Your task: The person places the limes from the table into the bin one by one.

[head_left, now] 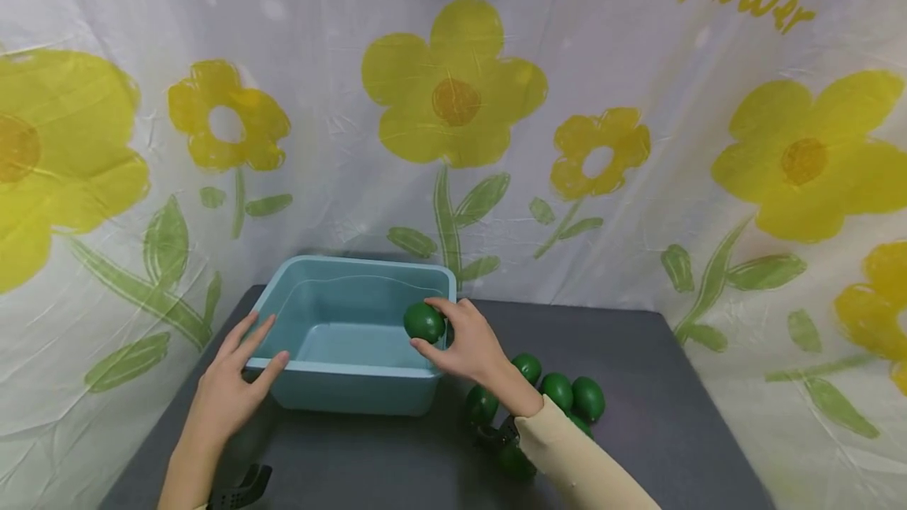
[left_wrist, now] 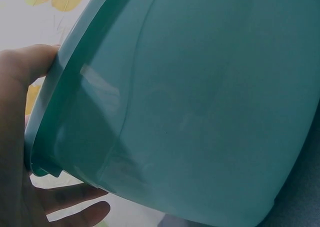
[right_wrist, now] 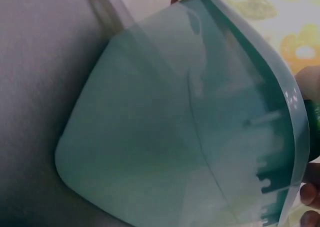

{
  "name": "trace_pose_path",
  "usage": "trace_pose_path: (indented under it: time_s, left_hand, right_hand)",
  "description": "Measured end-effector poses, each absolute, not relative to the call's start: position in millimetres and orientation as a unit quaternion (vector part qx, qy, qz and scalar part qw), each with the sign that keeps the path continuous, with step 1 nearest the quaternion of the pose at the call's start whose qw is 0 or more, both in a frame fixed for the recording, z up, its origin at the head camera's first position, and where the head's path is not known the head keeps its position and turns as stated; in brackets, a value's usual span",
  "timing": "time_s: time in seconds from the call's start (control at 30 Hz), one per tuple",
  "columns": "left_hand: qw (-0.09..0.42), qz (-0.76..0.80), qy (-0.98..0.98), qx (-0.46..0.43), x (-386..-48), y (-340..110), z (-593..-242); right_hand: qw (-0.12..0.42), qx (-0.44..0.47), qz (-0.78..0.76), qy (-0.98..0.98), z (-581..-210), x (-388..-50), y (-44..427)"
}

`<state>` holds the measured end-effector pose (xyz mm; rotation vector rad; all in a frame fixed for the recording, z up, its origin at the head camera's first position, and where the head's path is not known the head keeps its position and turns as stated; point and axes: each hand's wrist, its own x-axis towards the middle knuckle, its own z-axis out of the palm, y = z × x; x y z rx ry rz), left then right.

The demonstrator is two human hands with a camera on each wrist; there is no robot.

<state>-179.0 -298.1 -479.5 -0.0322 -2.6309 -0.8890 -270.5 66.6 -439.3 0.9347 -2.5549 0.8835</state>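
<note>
My right hand [head_left: 468, 341] pinches a glossy dark green avocado [head_left: 423, 323] between thumb and fingers, at the inner right side of a light blue plastic basin [head_left: 354, 392]. In the right wrist view, only part of the avocado [right_wrist: 314, 129] shows past the basin's rim [right_wrist: 295, 112]. My left hand [head_left: 227, 392] lies at the basin's front left corner, its fingers spread and fairly straight. The left wrist view shows the left thumb [left_wrist: 42, 59] touching the rim, with other fingers [left_wrist: 75, 196] on the outer side.
Several more green avocados [head_left: 588, 399] lie on the dark grey tabletop [head_left: 652, 447] right of the basin, some partly hidden under my right forearm. A white curtain [head_left: 319, 203] printed with yellow flowers hangs behind and on both sides of the table.
</note>
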Motion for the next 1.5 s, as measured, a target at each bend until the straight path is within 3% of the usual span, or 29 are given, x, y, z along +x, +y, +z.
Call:
trace_pose_path:
  time_s: [0.3, 0.77, 1.5]
  left_hand:
    - [0.197, -0.312, -0.929, -0.014, -178.0, -300.6, -480.4]
    - [0.184, -0.314, -0.931, -0.016, -180.4, -298.7, -482.0]
    - [0.177, -0.313, -0.933, -0.008, -177.6, -297.5, -478.4]
  right_hand:
    - [0.088, 0.349, 0.243, -0.901, -430.5, -286.9, 62.5]
    - [0.039, 0.306, 0.192, -0.932, -426.7, -323.4, 54.9]
    - [0.058, 0.270, 0.164, -0.947, -425.4, -337.5, 49.5]
